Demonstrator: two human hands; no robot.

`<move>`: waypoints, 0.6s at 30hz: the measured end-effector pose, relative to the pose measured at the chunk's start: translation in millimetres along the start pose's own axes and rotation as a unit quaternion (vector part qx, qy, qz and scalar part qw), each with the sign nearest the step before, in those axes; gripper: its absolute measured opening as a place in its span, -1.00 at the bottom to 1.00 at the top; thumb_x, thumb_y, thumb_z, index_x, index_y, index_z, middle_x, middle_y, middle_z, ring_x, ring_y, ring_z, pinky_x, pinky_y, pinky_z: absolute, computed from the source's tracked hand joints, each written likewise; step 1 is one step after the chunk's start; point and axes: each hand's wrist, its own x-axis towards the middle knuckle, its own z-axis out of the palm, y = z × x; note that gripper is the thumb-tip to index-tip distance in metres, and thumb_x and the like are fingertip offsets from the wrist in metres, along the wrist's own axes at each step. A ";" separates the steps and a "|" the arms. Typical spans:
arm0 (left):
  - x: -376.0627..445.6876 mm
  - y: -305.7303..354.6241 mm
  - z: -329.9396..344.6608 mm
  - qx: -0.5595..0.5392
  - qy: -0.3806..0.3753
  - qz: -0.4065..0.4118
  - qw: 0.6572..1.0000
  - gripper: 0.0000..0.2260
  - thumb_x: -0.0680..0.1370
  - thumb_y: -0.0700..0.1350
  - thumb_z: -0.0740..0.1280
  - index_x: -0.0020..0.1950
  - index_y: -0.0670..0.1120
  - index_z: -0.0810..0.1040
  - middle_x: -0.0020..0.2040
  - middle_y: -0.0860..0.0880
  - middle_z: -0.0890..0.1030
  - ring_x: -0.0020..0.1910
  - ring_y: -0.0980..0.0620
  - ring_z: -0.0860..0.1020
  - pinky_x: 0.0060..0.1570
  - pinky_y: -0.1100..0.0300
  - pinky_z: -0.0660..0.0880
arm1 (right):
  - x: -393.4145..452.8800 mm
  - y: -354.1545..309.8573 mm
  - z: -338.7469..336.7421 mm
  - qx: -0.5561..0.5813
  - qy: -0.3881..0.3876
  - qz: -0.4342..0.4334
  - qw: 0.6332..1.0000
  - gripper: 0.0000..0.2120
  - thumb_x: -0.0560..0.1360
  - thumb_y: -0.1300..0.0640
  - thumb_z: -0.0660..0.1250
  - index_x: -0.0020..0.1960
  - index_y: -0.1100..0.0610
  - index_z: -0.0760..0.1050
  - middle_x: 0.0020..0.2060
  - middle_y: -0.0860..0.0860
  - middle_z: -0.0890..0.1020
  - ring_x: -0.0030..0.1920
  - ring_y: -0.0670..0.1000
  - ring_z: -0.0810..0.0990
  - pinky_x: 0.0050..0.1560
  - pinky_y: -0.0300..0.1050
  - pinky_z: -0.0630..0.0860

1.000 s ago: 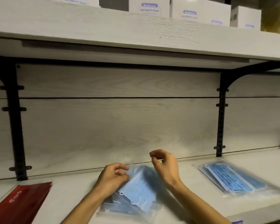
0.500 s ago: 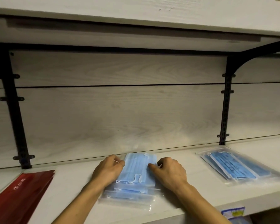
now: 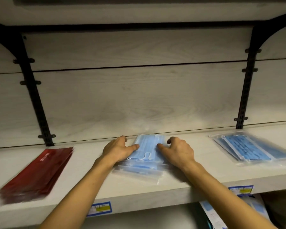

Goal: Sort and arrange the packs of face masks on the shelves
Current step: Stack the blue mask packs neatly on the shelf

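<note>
Both hands steady the middle mask stack [image 3: 144, 154] on the shelf [image 3: 82, 169].
Left hand [image 3: 118, 148] and right hand [image 3: 178, 150] press its sides with loosely bent fingers, clasping nothing; the slick packs may slide apart if nudged unevenly.

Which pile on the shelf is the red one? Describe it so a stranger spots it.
On the pale wooden shelf, look far left, below the left black bracket. The red packs lie fanned there, apart from both hands. They alone are opaque dark red; both other piles are clear bags of blue masks.
</note>
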 end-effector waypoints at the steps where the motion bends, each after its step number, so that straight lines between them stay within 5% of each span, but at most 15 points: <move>1: -0.8 0.7 -0.5 -0.025 -0.002 0.009 1.000 -0.41 0.46 0.33 0.36 0.36 0.00 0.48 0.20 0.08 0.62 0.18 -0.01 0.59 0.15 0.10 0.50 | -0.5 0.0 -0.2 0.015 -0.008 -0.002 1.000 -0.53 0.51 -0.25 0.28 0.18 0.10 0.55 0.12 0.09 0.66 0.16 0.18 0.60 0.01 -0.07 0.45; 5: -3.0 4.6 3.6 -0.116 -0.015 0.031 0.993 -0.44 0.37 0.30 0.44 0.25 0.01 0.55 0.05 0.10 0.68 0.00 0.08 0.64 0.08 0.10 0.56 | 0.0 0.0 0.8 0.081 -0.041 -0.014 0.996 -0.65 0.49 -0.18 0.31 0.06 0.09 0.53 0.01 0.06 0.66 0.07 0.17 0.61 -0.10 -0.10 0.41; 11: -4.1 12.6 7.3 -0.242 -0.057 0.022 0.968 -0.60 0.47 -0.02 0.54 0.24 -0.07 0.54 0.07 0.00 0.66 -0.19 0.13 0.63 -0.33 0.34 0.45 | 2.4 -1.7 -0.7 0.277 -0.111 -0.025 0.954 -0.54 0.47 0.06 0.43 0.30 0.07 0.37 0.04 -0.02 0.57 0.08 0.10 0.63 0.15 0.04 0.58; 15: -5.9 14.4 6.8 -0.342 -0.055 0.024 0.938 -0.58 0.49 -0.19 0.51 0.31 -0.16 0.51 0.03 -0.02 0.67 -0.15 0.20 0.65 -0.28 0.47 0.49 | 2.7 -3.6 1.2 0.440 -0.104 -0.013 0.892 -0.32 0.43 0.32 0.43 0.46 0.01 0.27 0.16 0.03 0.55 0.05 0.14 0.68 0.01 0.19 0.67; 18: -3.2 13.7 5.2 -0.378 -0.018 0.033 0.925 -0.35 0.42 -0.08 0.59 0.43 -0.13 0.39 0.26 -0.05 0.59 0.11 0.09 0.63 -0.03 0.35 0.52 | 2.6 -8.3 -2.0 0.512 -0.064 -0.044 0.856 -0.24 0.45 0.45 0.35 0.52 -0.04 0.23 0.18 -0.04 0.52 0.00 0.04 0.68 -0.11 0.00 0.69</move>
